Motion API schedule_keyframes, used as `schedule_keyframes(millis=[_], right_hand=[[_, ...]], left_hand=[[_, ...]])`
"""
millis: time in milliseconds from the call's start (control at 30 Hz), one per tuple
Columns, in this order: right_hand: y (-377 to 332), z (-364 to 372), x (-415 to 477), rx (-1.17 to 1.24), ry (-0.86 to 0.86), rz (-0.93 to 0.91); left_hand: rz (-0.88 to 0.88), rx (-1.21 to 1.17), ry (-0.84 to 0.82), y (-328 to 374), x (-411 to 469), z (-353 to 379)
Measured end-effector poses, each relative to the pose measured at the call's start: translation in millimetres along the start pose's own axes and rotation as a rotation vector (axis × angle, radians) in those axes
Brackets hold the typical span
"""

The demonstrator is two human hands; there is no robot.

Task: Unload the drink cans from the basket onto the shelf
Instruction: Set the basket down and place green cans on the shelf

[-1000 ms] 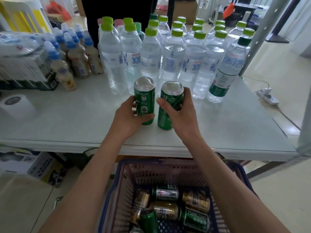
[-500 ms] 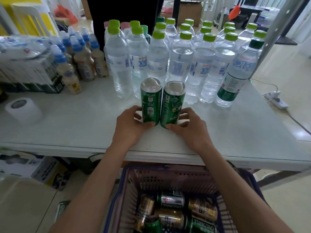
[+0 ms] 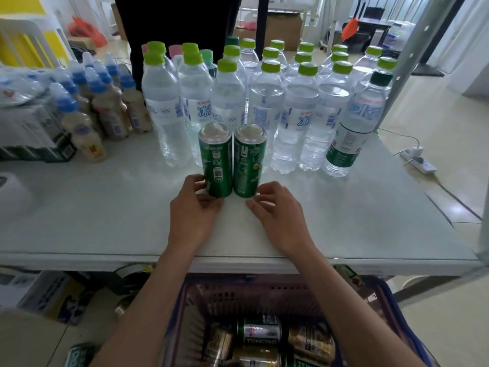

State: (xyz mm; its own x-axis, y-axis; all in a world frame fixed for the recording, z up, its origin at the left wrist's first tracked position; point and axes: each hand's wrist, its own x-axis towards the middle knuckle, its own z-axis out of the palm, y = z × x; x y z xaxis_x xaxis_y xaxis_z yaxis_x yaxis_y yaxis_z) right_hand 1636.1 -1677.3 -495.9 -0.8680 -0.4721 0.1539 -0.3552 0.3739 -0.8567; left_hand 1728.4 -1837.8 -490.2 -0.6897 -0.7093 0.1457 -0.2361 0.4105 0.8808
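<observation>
Two green drink cans stand upright and touching on the white shelf (image 3: 105, 221), just in front of the water bottles. My left hand (image 3: 194, 213) has thumb and fingers around the base of the left green can (image 3: 216, 160). My right hand (image 3: 277, 215) is just in front of the right green can (image 3: 248, 160), fingers apart and barely off its base. Below the shelf edge, the purple-and-blue basket (image 3: 251, 288) holds several green and gold cans (image 3: 260, 331) lying on their sides.
Rows of green-capped water bottles (image 3: 267, 102) stand right behind the two cans. Blue-capped beige bottles (image 3: 111, 107) and wrapped packs sit at the left. A metal upright (image 3: 407, 62) rises at the right. A power strip (image 3: 418, 160) lies on the floor.
Both cans were set down side by side on the shelf. My hands slid down to the cans' bases, and the right hand has come off its can.
</observation>
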Motion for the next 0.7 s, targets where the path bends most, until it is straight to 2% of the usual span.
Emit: schedule_keyframes(millis=[267,567,700], right_hand=[[1.5,0.2,0.2,-0.024,-0.013,-0.067],[1.2,-7.7,2.2,0.01,-0.045,-0.02],[4.9,-10.3,-2.6,-0.016,-0.109,0.015]], left_hand=[[-0.033,-0.003,-0.053,-0.2,1.0,2.4],[-0.014,0.061,-0.153,12.8,-8.7,-1.9],[-0.023,0.111,-0.172,14.9,-19.2,-3.9]])
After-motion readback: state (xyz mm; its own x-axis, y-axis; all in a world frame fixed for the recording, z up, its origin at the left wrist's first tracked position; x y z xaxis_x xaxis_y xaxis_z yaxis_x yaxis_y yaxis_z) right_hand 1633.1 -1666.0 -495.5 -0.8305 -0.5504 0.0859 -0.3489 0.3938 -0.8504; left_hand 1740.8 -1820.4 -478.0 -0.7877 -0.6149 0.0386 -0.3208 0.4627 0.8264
